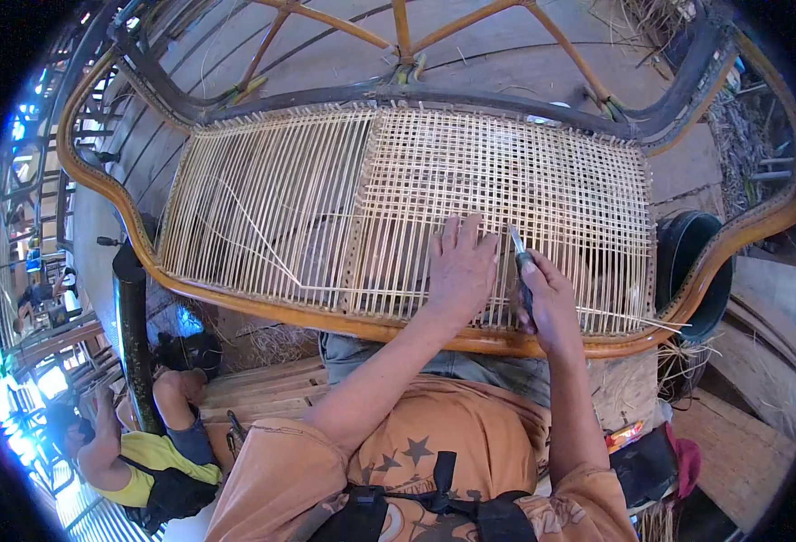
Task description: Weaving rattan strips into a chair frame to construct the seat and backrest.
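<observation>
A rattan furniture frame (pixel 235 304) with a curved, varnished rail lies across my lap. Pale cane strands (pixel 262 194) run lengthwise in its left panel; the right panel (pixel 506 154) is woven in a grid, denser at the far side than near me. My left hand (pixel 461 271) rests on the right panel's strands, fingers stretched out, palm down. Just right of it, my right hand (pixel 547 294) grips a dark-handled pointed tool (pixel 519 253), its metal tip directed away from me over the weave. Whether the tip touches the cane I cannot tell.
A dark bucket (pixel 700 307) stands under the frame's right end. At the lower left a person in a yellow top (pixel 140 470) sits near a dark post (pixel 131 316). A loose cane strand (pixel 258 233) bends over the left panel. A dark bag (pixel 646 470) lies at my right.
</observation>
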